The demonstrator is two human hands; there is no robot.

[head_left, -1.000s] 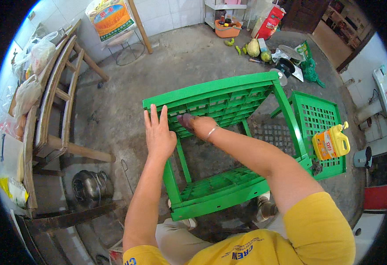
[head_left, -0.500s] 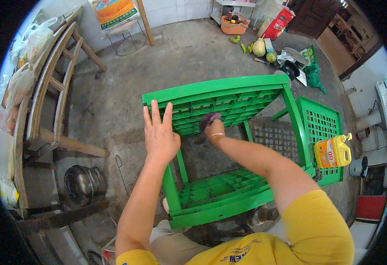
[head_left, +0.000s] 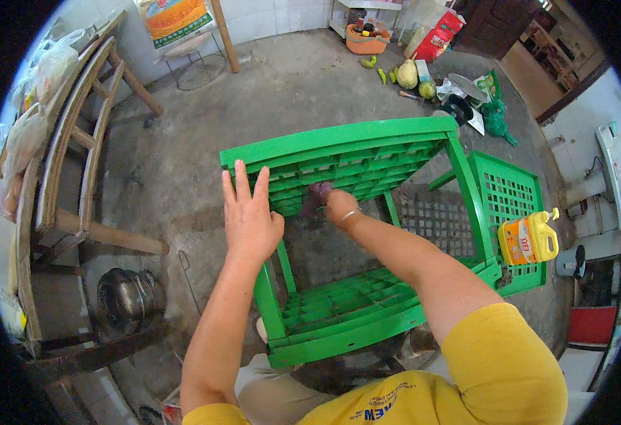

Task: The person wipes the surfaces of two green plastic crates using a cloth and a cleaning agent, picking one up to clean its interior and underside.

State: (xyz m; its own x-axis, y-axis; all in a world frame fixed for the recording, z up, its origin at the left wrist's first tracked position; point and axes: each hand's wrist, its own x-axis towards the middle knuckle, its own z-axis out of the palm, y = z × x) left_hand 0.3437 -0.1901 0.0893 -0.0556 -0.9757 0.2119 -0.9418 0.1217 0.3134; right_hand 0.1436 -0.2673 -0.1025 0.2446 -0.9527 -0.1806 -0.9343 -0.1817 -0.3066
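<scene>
A green plastic shelf rack (head_left: 346, 139) with gridded panels stands tilted in front of me. My left hand (head_left: 252, 221) lies against its upper left corner, fingers stretched out and spread over the edge. Inside the frame, my right hand (head_left: 340, 206) is closed on a dark purple rag (head_left: 320, 188), pressed to the ribbed underside of the upper panel. Part of the rag is hidden behind my fingers. To the right of the rack is a separate green grid panel (head_left: 512, 185), with a yellow detergent jug (head_left: 528, 239) on it.
Wooden furniture (head_left: 76, 166) with plastic bags on it lines the left side, above a dark metal pot (head_left: 127, 297). At the back right lie vegetables (head_left: 407, 74), an orange basket (head_left: 367, 41) and a green net bag (head_left: 496, 122) on the concrete floor.
My right hand has slid the rag a little to the left along the panel's underside. My left hand keeps its place on the corner. The whole view has shifted slightly.
</scene>
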